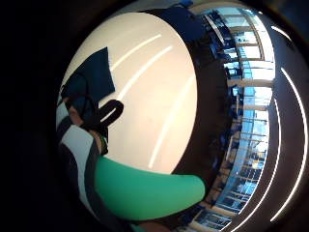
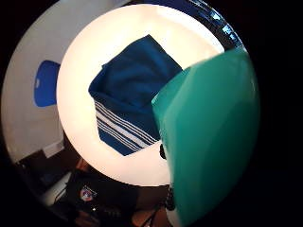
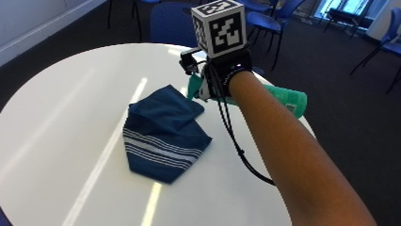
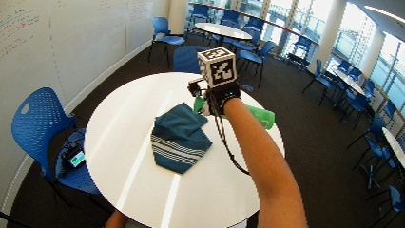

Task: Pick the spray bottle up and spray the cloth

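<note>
On the round white table (image 3: pixel 56 117), toward its middle, the folded blue striped cloth (image 3: pixel 164 134) lies flat. Just beside its far corner, your gloved right hand (image 3: pixel 219 70) has its fingers curled round the green spray bottle (image 3: pixel 285 99), held on its side above the table's right edge.

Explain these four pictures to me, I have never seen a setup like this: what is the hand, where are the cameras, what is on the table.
No machine here: a person's gloved right hand works over a round white table. Two pictures come from cameras beside the table, one wider. The two round ones come from tiny cameras on the palm, looking outward. A folded blue cloth with white stripes lies on the table. The hand holds a green spray bottle tipped on its side beside the cloth; the bottle fills much of the palm pictures.
</note>
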The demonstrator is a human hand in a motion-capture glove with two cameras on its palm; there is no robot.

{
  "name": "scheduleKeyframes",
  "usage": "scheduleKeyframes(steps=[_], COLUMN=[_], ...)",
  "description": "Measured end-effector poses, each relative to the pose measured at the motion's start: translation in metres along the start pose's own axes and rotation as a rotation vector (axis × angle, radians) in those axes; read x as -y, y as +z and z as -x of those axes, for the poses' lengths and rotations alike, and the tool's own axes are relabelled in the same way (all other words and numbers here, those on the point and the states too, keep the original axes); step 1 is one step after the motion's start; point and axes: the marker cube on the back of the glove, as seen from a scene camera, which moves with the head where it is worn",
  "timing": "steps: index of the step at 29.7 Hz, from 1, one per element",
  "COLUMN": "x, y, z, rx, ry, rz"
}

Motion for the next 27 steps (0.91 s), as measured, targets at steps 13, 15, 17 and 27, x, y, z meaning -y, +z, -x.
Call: scheduleKeyframes(steps=[13,15,17,27], x=[0.009,0.011,0.011,0.009], y=[0.045,0.05,0.052,0.058], z=[0.015,0.019,0.021,0.023], rx=[-0.244,-0.266,-0.276,-0.274], ry=[-0.017,-0.015,-0.014,-0.024], rz=[0.247,0.261,0.274,0.309])
